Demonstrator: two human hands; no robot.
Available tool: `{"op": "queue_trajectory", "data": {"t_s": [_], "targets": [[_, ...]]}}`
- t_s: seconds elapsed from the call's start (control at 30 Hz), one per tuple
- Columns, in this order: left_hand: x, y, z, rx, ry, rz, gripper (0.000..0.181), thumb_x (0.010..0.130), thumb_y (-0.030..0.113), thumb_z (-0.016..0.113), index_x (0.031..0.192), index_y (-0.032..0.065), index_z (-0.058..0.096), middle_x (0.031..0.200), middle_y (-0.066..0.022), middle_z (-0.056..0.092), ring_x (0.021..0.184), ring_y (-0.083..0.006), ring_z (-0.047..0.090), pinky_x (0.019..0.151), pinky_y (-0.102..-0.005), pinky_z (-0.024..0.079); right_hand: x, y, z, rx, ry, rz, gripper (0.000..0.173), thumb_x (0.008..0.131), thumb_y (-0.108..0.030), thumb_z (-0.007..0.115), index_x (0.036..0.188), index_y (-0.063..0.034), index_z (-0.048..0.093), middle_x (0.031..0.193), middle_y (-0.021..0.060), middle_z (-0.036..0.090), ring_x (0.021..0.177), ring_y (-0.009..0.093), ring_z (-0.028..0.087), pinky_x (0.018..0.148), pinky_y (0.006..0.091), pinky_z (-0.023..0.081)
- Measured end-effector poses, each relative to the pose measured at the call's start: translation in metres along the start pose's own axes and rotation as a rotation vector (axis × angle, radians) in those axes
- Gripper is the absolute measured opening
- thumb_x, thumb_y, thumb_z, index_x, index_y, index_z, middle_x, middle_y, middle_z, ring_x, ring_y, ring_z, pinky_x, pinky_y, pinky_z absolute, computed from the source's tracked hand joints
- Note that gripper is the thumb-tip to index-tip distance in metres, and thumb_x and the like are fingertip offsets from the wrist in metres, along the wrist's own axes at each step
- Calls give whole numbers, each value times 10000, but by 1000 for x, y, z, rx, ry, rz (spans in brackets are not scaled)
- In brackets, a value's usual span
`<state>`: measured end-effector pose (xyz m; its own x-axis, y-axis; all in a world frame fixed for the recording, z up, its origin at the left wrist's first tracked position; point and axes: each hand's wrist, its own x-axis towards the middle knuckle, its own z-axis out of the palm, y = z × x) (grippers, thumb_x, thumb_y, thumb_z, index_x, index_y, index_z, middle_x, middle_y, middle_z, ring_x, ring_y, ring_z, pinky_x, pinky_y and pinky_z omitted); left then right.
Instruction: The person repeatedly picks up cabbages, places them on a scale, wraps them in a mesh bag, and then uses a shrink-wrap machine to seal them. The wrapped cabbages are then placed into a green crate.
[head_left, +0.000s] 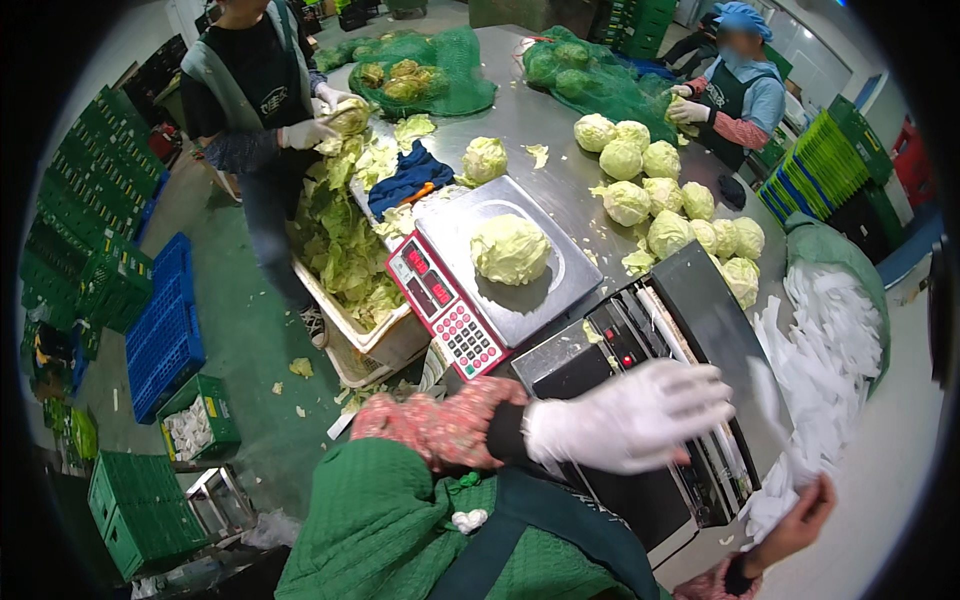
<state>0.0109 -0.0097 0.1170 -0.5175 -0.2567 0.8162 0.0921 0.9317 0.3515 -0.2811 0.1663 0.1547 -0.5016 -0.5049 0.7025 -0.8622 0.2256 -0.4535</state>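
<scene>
My left hand (630, 416), in a white glove and blurred, hovers over the black wrapping or sealing machine (555, 367) with its fingers pointing right; nothing shows in it. My bare right hand (802, 517) is at the lower right, its fingertips at a white plastic film or bag beside a heap of white plastic strips (832, 322) in a green sack. Whether it grips the film is unclear. A single cabbage (511, 250) rests on the steel plate of a red digital scale (469, 341), beyond my left hand.
Several cabbages (649, 202) lie on the steel table (540, 127), with green net sacks (435, 82) behind. A crate of cabbage leaves (337, 247) stands left of the scale. One person (255, 90) trims at the left; another (735, 97) handles cabbage at the right.
</scene>
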Motion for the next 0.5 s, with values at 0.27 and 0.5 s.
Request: {"op": "queue_trajectory", "data": {"t_s": [0.27,0.5], "targets": [[9,12,-1,-39,48,-75,191,771,174,669,911,60,609,753,-56,525,665,-226,583,583,-315,477,-43,-111,73,958,-385,-251,324,855,-204,714,1016,15,538,923,186,635,790,263,621,734,344,488],[-11,-25,4,-956,80,-675,483,986,174,507,1432,84,346,854,18,538,638,-67,500,600,-223,447,-53,-128,116,538,-355,-276,217,812,8,682,1020,22,622,903,140,647,763,223,620,685,291,483]]}}
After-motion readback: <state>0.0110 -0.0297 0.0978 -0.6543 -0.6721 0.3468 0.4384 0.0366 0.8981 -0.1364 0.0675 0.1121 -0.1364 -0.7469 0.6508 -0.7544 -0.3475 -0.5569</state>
